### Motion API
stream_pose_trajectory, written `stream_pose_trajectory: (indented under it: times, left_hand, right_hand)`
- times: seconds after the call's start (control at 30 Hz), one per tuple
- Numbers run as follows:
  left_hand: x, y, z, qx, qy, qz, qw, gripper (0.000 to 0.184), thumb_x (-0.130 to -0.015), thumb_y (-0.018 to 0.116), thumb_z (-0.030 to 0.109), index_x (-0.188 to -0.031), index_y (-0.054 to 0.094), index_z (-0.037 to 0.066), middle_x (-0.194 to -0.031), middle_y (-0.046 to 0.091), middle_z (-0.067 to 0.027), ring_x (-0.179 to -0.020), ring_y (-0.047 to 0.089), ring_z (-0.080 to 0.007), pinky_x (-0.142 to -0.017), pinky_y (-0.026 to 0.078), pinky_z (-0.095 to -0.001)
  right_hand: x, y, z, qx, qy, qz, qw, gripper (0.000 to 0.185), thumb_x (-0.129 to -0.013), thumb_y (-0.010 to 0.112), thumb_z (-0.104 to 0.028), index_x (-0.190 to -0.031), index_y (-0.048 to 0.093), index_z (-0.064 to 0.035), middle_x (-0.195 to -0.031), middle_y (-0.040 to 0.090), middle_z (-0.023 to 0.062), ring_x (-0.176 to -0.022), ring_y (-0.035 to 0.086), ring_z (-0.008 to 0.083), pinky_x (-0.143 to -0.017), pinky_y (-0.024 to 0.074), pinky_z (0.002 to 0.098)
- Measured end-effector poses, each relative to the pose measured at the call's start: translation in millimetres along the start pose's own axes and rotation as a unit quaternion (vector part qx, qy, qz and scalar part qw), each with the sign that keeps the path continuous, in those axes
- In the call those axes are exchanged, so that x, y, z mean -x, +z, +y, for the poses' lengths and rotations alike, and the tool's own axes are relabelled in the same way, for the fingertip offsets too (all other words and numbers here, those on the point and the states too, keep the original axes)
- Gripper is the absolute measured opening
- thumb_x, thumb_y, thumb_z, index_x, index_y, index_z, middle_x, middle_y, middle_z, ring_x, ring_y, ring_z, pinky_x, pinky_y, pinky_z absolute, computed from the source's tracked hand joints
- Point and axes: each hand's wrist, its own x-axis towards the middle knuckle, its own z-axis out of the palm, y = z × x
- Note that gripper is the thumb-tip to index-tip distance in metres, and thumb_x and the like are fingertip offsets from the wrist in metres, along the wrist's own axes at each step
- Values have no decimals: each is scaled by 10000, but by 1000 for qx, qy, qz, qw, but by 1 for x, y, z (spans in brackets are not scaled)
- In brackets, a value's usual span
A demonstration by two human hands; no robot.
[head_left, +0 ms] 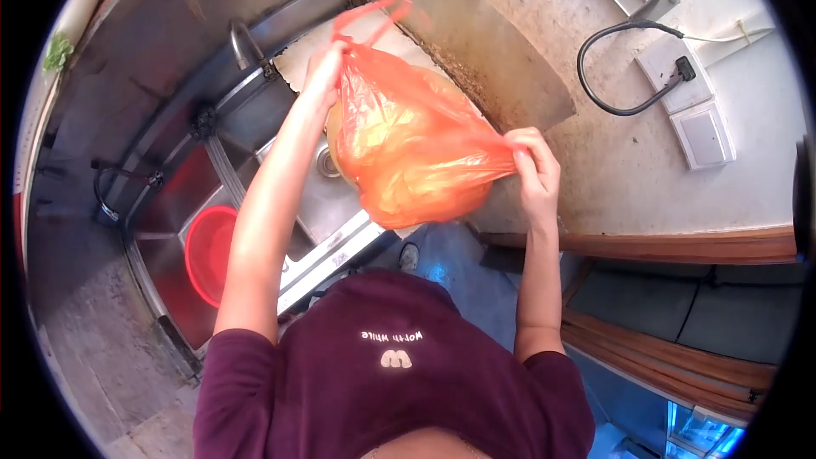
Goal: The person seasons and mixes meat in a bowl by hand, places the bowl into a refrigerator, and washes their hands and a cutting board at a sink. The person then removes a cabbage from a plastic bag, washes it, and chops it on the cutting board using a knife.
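A translucent orange-red plastic bag [416,144] hangs in front of me, stretched between my two hands. My left hand [325,72] is closed on its upper left edge, where a loose handle loop sticks out beyond the fingers. At the bag's right corner, my right hand [535,166] pinches the plastic between thumb and fingers and pulls it taut. The lower part of the bag bulges with something yellowish, which I cannot make out through the plastic. Behind the bag, part of a light board [299,58] shows.
Left of the bag is a metal sink [327,212] with a drain. A tap [242,42] stands behind it, and a red basin [208,246] lies at the left. On the right wall are a socket box [676,76] with a black plug and cable, above a wooden ledge [680,244].
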Motion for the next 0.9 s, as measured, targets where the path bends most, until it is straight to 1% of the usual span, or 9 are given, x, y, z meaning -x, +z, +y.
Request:
stream_pose_trajectory:
  times: [0.13, 0.23, 0.3, 0.47, 0.57, 0.7, 0.77, 0.83, 0.9]
  left_hand:
    - [20, -11, 27, -135, 77, 35, 987, 408, -785, 512, 151, -1178, 458, 52, -1018, 544, -89, -985, 497, -207, -830, 400, -378]
    - [75, 10, 50, -377, 507, 51, 773, 451, -725, 546, 85, -1166, 459, 48, -1037, 547, -123, -987, 505, -264, -832, 402, -400]
    - [108, 32, 50, -423, 616, -50, 663, 433, -665, 588, 64, -1093, 525, 51, -1066, 552, -126, -1029, 500, -308, -907, 372, -413]
    - [130, 43, -5, -598, 423, -442, 519, 251, -826, 547, 303, -953, 607, 95, -870, 628, -98, -910, 584, -260, -818, 447, -390]
    - [149, 46, 18, -642, 272, -358, 621, 262, -821, 549, 297, -957, 598, 79, -759, 630, -121, -842, 608, -276, -740, 479, -378]
    - [142, 49, -7, -745, 235, -287, 554, 425, -719, 645, 349, -1002, 574, 39, -825, 637, -142, -805, 630, -263, -710, 492, -378]
    - [143, 57, -22, -635, 79, -343, 687, 513, -725, 624, 284, -1146, 455, 43, -963, 601, -178, -876, 604, -306, -712, 489, -411]
    - [153, 76, -31, -721, 231, -352, 550, 480, -719, 588, 203, -1128, 443, -2, -988, 575, -173, -929, 575, -308, -670, 499, -415]
    - [154, 81, -56, -746, 309, -261, 528, 426, -705, 578, 191, -1068, 474, -6, -958, 545, -139, -900, 562, -271, -619, 503, -377]
  right_hand:
    - [15, -14, -6, 21, -55, -73, 996, 53, -762, 472, -20, -757, 525, -17, -971, 611, 138, -917, 520, 220, -851, 381, 336]
    - [20, -12, -9, -1, -63, -114, 991, 52, -730, 467, -67, -718, 505, -35, -888, 650, 153, -924, 547, 257, -942, 322, 436]
    - [22, -10, -6, -32, -58, -153, 986, 51, -723, 455, -54, -704, 500, -39, -833, 654, 149, -862, 569, 256, -949, 316, 437]
    - [30, -6, 7, -176, 20, -130, 976, 106, -671, 393, 13, -646, 494, -9, -636, 568, 78, -680, 541, 176, -813, 419, 333]
    - [33, 4, 2, -166, 36, -81, 982, 107, -666, 380, 7, -614, 474, 6, -581, 504, 68, -575, 495, 137, -591, 413, 266]
    - [26, 36, -16, -59, -95, -98, 989, 77, -607, 376, 27, -542, 416, 20, -490, 415, 86, -401, 387, 167, -409, 306, 285]
    - [17, 44, -24, -48, -158, -113, 980, 60, -581, 386, 47, -535, 409, 17, -475, 383, 83, -379, 373, 182, -391, 293, 287]
    - [11, 49, -29, -43, -202, -121, 971, 57, -563, 392, 60, -534, 408, 13, -467, 365, 79, -367, 363, 193, -381, 287, 288]
    - [7, 56, -31, -56, -204, -123, 969, 57, -563, 396, 58, -532, 409, 12, -464, 364, 81, -365, 361, 195, -382, 292, 293]
